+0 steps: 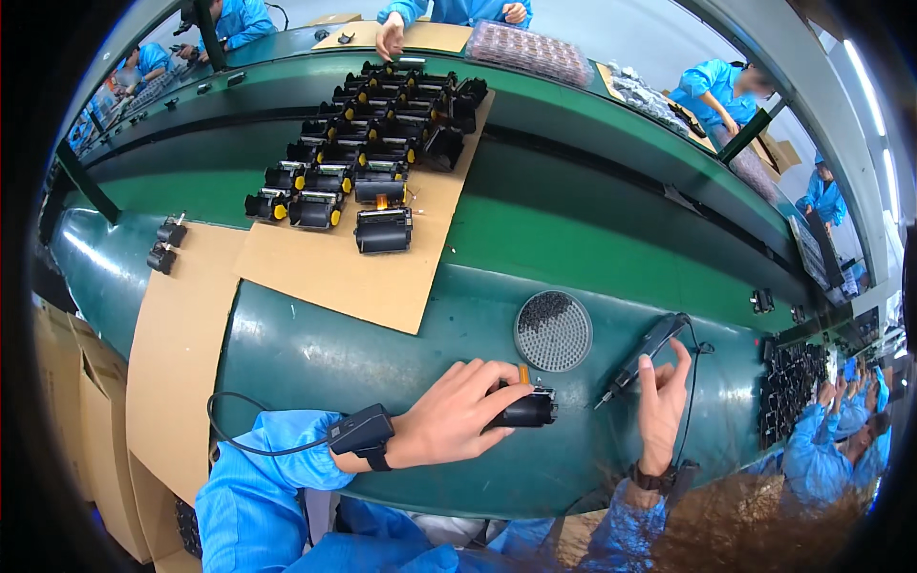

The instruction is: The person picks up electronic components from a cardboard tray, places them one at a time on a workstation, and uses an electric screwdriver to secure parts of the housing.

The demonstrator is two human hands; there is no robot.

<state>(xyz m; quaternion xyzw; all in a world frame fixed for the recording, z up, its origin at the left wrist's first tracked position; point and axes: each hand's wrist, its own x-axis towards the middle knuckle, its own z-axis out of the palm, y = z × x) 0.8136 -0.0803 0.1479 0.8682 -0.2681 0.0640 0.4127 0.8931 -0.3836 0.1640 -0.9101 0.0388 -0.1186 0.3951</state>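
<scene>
My left hand [460, 413] is closed around a small black printer mechanism [527, 409] with an orange ribbon cable standing up from its top edge. It holds the part just above or on the green bench, and the fingers hide its left end. To the right, my right hand [661, 406] has thumb and forefinger on the body of a black electric screwdriver [651, 351]. The screwdriver's bit points down and to the left, toward the mechanism but apart from it. Between the hands, farther off, sits a round grey dish [553, 331] with small dark screws heaped on one side.
Rows of similar black mechanisms [385, 232] with yellow gears stand on a cardboard sheet [382, 296] at the far left. Two small black parts [165, 246] lie on another sheet. Dark parts [793, 392] crowd the right end. Co-workers in blue [731, 95] sit across the line.
</scene>
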